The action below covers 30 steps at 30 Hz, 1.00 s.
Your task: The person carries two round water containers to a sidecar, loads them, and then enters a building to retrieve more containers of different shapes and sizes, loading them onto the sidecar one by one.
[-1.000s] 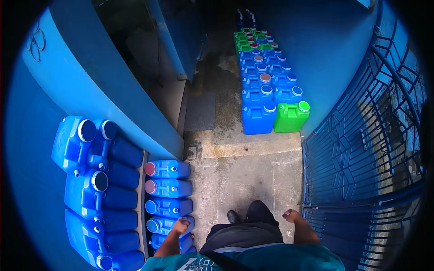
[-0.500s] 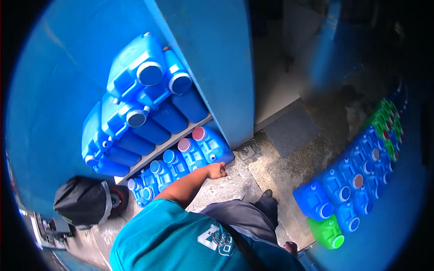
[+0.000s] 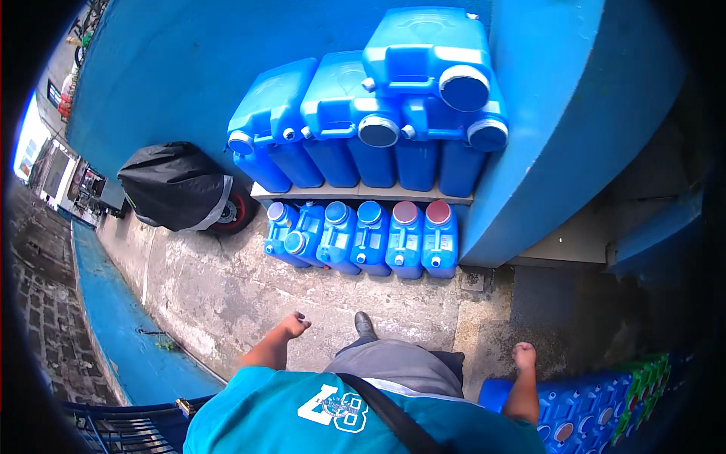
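Note:
My left hand [image 3: 295,325] hangs over the concrete floor, fingers loosely apart, with nothing in it. On my right, the right hand [image 3: 524,354] is curled closed and seems to hold nothing. Ahead, a row of blue water jugs [image 3: 370,242] stands upright on the floor, with blue, whitish and reddish caps; both hands are apart from them. Behind that row, more blue jugs [image 3: 359,163] stand on a low ledge [image 3: 363,194], and others lie on top of them. The uppermost jug [image 3: 426,45] lies at the right end of the stack.
A black-covered vehicle [image 3: 174,185] with a red-rimmed wheel is parked left of the jugs. Blue walls [image 3: 552,144] rise behind and to the right. More blue and green jugs [image 3: 597,412] fill the lower right. A metal gate [image 3: 125,427] is at lower left; a shoe [image 3: 365,325] shows on the floor.
My view has turned left, bringing the jug stack to the front. My left hand has come away from beside the floor row, and my right hand and forearm have come further into view.

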{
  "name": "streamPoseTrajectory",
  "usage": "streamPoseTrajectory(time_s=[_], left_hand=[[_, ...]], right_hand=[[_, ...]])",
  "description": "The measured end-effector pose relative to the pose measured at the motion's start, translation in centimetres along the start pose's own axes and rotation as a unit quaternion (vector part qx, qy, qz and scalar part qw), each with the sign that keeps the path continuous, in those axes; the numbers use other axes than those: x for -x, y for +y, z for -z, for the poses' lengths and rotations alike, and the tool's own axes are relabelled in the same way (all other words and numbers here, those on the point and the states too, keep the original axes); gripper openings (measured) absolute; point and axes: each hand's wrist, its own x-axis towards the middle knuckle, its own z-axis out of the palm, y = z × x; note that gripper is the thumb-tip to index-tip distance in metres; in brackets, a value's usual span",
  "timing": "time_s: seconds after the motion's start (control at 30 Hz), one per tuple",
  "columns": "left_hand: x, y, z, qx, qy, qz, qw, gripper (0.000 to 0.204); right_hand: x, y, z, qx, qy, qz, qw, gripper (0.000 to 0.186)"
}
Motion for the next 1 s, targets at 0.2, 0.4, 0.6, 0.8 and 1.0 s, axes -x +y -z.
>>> streamPoseTrajectory(time_s=[0.2, 0.4, 0.6, 0.8, 1.0], left_hand=[[1.4, -14.6, 1.6, 0.027, -0.066, 0.130, 0.989, 0.068], [-3.3, -20.6, 4.5, 0.081, -0.056, 0.141, 0.985, 0.068], [-10.9, -17.4, 8.9, 0.220, 0.006, 0.023, 0.975, 0.059], [-15.2, -8.4, 15.1, 0.287, 0.042, -0.079, 0.954, 0.051], [-14.4, 3.4, 25.2, 0.459, -0.001, -0.109, 0.882, 0.050]], right_hand=[[8.4, -17.4, -25.1, 0.248, -0.260, 0.119, 0.925, 0.029], [12.7, -30.5, -37.0, 0.297, -0.354, 0.177, 0.869, 0.037], [11.1, -35.8, -40.6, 0.284, -0.310, 0.259, 0.870, 0.028], [7.0, -39.9, -43.2, 0.103, -0.325, 0.251, 0.906, 0.028], [5.9, -53.9, -42.5, -0.087, -0.240, 0.322, 0.912, 0.031]])
